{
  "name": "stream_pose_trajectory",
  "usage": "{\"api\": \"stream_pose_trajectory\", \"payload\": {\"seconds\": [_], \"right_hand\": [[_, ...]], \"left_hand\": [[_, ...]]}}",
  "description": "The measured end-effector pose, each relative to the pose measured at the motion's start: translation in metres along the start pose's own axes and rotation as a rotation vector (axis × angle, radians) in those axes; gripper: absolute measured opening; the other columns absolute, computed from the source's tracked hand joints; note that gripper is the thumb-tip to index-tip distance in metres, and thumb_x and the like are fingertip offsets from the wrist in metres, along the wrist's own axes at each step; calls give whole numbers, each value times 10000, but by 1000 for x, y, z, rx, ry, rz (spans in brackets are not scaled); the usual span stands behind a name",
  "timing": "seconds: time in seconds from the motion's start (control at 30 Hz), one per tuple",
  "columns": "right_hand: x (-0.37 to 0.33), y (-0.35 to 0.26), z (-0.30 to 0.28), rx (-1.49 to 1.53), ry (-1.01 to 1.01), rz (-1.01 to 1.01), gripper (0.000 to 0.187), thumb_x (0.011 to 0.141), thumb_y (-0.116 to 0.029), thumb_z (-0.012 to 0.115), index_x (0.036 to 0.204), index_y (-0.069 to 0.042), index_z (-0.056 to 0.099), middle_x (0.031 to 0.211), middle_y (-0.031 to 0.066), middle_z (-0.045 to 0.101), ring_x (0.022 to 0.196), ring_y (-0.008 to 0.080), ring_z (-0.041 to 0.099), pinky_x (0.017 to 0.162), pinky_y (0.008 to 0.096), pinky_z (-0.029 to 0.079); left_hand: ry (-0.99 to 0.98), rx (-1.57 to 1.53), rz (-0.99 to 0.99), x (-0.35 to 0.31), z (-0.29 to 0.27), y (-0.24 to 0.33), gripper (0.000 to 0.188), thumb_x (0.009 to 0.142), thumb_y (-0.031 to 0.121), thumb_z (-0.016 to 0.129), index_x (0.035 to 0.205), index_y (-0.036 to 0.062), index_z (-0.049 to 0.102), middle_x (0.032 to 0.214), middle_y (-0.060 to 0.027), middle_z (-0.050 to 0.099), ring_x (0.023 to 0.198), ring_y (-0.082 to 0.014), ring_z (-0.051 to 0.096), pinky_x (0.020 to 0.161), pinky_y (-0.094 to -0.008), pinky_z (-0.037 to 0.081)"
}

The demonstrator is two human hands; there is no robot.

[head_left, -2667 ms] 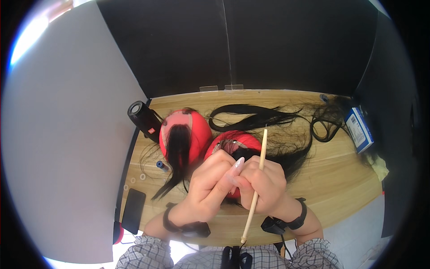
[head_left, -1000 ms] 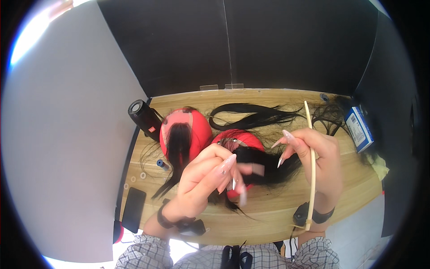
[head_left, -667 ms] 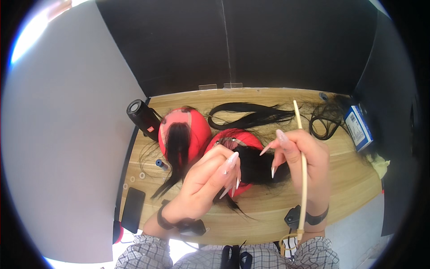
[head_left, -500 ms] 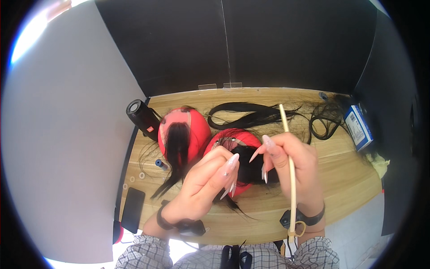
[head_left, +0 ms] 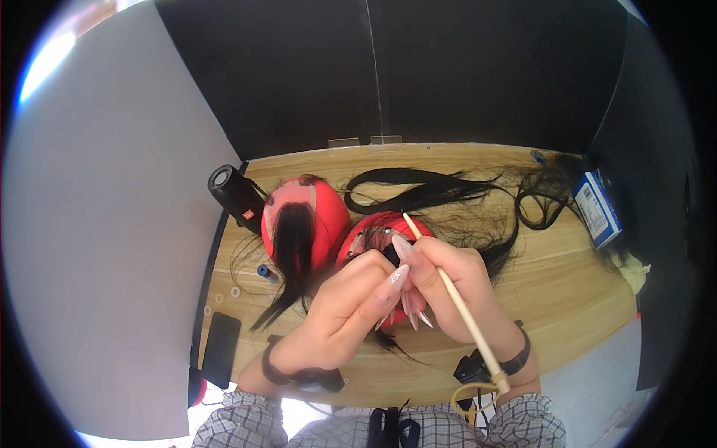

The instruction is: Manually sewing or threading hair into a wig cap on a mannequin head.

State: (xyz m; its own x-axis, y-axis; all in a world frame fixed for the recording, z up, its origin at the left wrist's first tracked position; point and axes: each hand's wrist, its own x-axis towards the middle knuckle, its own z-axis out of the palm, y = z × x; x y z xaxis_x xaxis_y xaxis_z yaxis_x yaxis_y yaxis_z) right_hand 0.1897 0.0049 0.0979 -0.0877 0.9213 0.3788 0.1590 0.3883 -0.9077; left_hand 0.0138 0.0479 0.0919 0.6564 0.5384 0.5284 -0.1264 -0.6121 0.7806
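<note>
My right hand (head_left: 464,287) holds a slim pale wooden stick (head_left: 470,319) with a rubber band at its lower end. The stick slants across the palm, its tip pointing up and away. My left hand (head_left: 345,308) is pinched closed, and its thumb tip meets the right hand's fingertips; whatever lies between them is hidden. Both hands are over a red dome (head_left: 382,219) with a mesh patch, pins and black hair, mostly covered by my fingers. Left of it stands another red dome (head_left: 328,224) with a lock of black hair (head_left: 295,231) hanging down its front.
A black cylindrical speaker (head_left: 235,198) leans beside the left dome. Near it lie a small blue bottle (head_left: 266,272), several rings and a dark phone (head_left: 222,349). Long black hair (head_left: 403,196) stretches along the back. A blue-white box (head_left: 597,210) stands right. Panels enclose the wooden table (head_left: 575,299).
My right hand has moved left to meet the left hand. The wooden stick has tilted, its tip swinging left and down. The left hand has barely shifted.
</note>
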Motion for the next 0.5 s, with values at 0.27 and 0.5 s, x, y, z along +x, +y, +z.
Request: {"api": "stream_pose_trajectory", "payload": {"seconds": [0.27, 0.5], "right_hand": [[0, 1, 2, 128, -29, 66, 182, 974, -106, 553, 823, -8, 578, 605, 37, 597, 505, 86, 565, 467, 237, 418], [-3, 5, 2, 114, -20, 41, 154, 950, -89, 586, 814, -17, 574, 589, 22, 592, 500, 67, 564, 459, 229, 414]], "left_hand": [[-13, 106, 3, 0, 0, 6, 232, 1004, 75, 442, 1112, -76, 581, 912, -124, 550, 793, -228, 517, 725, -306, 438], [-12, 205, 1, -2, 2, 8, 220, 977, 43, 468, 1112, -89, 581, 1027, -184, 571, 885, -295, 562, 807, -337, 465]]}}
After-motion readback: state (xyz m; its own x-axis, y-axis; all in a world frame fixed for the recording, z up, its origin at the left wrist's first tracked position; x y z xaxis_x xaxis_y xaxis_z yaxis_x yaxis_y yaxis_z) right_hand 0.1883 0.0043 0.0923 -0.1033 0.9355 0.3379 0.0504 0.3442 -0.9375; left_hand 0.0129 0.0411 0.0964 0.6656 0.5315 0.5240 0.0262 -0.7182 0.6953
